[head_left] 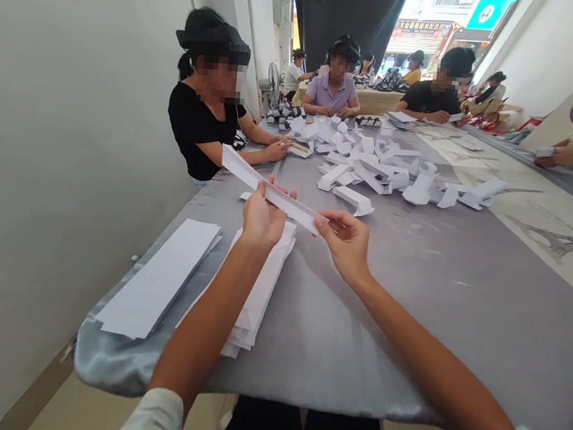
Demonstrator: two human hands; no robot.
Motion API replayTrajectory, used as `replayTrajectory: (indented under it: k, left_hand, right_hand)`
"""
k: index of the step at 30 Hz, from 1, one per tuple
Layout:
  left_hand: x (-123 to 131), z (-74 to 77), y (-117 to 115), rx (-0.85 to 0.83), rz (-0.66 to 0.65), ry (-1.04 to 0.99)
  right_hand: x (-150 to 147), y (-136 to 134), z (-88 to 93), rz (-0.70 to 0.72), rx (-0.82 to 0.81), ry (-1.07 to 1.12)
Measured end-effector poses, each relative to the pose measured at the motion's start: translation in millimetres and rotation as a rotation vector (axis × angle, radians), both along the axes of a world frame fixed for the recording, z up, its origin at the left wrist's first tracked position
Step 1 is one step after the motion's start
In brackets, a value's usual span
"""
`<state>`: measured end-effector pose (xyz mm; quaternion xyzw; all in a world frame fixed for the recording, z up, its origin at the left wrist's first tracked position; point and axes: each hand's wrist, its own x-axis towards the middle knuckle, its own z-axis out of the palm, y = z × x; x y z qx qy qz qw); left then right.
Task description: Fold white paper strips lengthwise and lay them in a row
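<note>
- Gray cloth-covered surface (368,316), with one white printed panel (571,220) right of the heap (362,151). Heap = folded white paper pieces, too overlapped to count.
- One creased paper strip (290,206) held in the air, left of the heap and nearer the camera. Two hands on it.
- Left hand (265,216): grip closed on the strip near its middle, thumb over its face, fingers behind.
- Right hand (347,244): grip pinching the strip's right end, thumb against fingers.
- Two flat paper stacks, both left of the heap, camera side: outer stack (160,277) in plain view, inner stack (268,280) partly behind the left forearm.
- Three co-workers around the heap: black-topped person (189,119) on its left, lilac-shirted person (332,93) behind it, dark-topped person (422,96) behind it to the right.
- One more co-worker's hand (561,157) far right of the heap.
- Black-and-white items (368,121) just behind the heap; count unclear.
</note>
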<state>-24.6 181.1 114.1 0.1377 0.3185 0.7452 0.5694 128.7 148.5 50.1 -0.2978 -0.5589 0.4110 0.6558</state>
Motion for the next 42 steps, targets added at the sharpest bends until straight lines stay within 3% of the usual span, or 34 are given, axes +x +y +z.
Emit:
replayTrajectory:
  k: [6,13,15,17,20,25,35,39,42]
  left_hand:
    - [-6.5,15.4,-12.4,0.043,-0.331,0.101]
    - [-0.3,17.8,-32.9,0.119,-0.872,0.49]
    - [0.6,17.8,-36.5,0.175,-1.019,0.635]
    - [1.0,18.3,-38.5,0.206,-1.079,0.793]
    - [1.6,19.0,-40.4,0.214,-1.105,0.921]
    - [3.7,18.6,-42.8,0.212,-1.173,0.985]
    - [13.3,17.3,-46.6,0.188,-0.996,1.034]
    - [16.2,17.9,-47.1,0.189,-0.936,0.961]
    - [16.0,15.4,-44.9,0.203,-0.897,0.92]
  right_hand:
    - [6.5,-18.2,13.6,0.162,0.315,-0.3]
    - [23.9,-3.3,31.3,-0.139,0.13,-0.042]
    - [34.1,5.7,37.5,-0.144,0.063,0.004]
    - [44.1,11.7,43.1,-0.051,-0.026,0.002]
    - [54.2,13.9,49.4,0.097,-0.107,0.0]
    - [58.6,11.4,54.5,0.157,-0.085,-0.013]
    - [60.2,15.9,48.5,-0.148,0.061,-0.106]
    - [62.7,13.5,48.4,-0.251,0.188,-0.268]
    - [66.7,11.1,52.1,-0.25,0.249,-0.389]
